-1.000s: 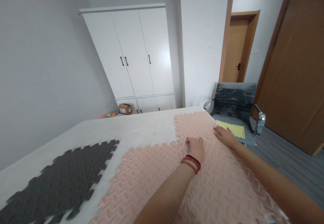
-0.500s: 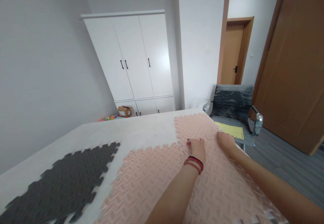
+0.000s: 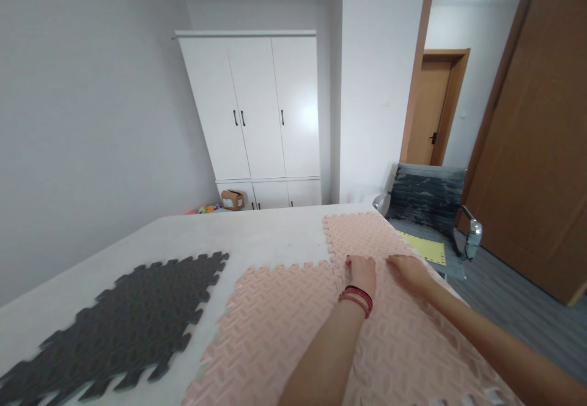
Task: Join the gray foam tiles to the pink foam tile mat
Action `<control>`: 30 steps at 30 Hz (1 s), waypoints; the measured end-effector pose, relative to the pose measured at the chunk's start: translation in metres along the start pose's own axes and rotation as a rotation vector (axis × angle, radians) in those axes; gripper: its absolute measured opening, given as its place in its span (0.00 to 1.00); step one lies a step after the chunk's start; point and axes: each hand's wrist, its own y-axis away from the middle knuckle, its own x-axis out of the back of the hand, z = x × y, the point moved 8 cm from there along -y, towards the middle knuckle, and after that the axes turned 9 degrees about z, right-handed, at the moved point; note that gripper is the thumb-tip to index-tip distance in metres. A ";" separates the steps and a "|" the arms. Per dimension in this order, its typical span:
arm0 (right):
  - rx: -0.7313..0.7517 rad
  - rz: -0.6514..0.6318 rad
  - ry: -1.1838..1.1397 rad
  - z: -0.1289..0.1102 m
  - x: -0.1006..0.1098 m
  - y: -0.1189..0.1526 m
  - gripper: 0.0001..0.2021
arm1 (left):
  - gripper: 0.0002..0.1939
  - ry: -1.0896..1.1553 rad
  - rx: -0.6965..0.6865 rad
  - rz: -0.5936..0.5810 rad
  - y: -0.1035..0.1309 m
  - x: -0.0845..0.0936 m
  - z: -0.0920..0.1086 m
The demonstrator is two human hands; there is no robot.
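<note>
Nearest the camera, two bare forearms reach forward over the pink foam mats [image 3: 293, 332], interlocking tiles with a raised weave pattern that cover the right part of the white table [image 3: 257, 235]. The left hand [image 3: 362, 271], with red and black bands at its wrist, lies palm down with its fingers flat and together, pressing on the toothed seam where the near pink tile meets the far pink tile [image 3: 362, 235]. The right hand [image 3: 410, 269] lies just beside it to the right, also palm down, fingers stretched flat along the same seam near the table's right edge; neither hand pinches or grips anything, both simply bear down on the foam. To the left, well apart from the hands and parted from the pink tiles by a strip of bare tabletop, lies a dark grey foam mat [image 3: 132, 320] with the same toothed border. Nothing lies between the hands and the seam. Beyond the right edge of the table stands a grey office chair [image 3: 426, 198] with chrome armrests, and a yellow sheet [image 3: 428, 249] rests on its seat. Farther back, on the floor by the wall, sit a small cardboard box [image 3: 232, 199] and some bright toys [image 3: 204, 209], at the foot of a white wardrobe [image 3: 257, 112]. At the far right a brown door [image 3: 536, 149] stands open onto a hallway.
</note>
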 end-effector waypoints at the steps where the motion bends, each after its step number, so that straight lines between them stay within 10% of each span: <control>1: -0.012 -0.015 0.016 0.000 -0.002 0.000 0.16 | 0.18 0.015 -0.007 0.004 0.001 0.001 -0.001; 8: -0.002 -0.030 0.114 0.000 -0.007 -0.004 0.19 | 0.17 0.198 -0.086 -0.001 0.012 0.011 -0.025; 14: 0.046 -0.064 0.201 -0.017 -0.011 -0.008 0.14 | 0.20 0.419 -0.076 -0.028 0.062 0.025 -0.095; 23: 0.046 -0.094 0.183 -0.032 -0.008 -0.019 0.11 | 0.22 0.333 0.401 -0.074 0.227 0.058 -0.317; 26: 0.048 -0.090 0.177 -0.042 -0.008 -0.021 0.11 | 0.22 0.183 0.652 -0.062 0.308 0.035 -0.380; 30: 0.187 -0.044 0.143 -0.074 -0.013 -0.021 0.14 | 0.22 0.077 0.753 0.017 0.382 -0.003 -0.412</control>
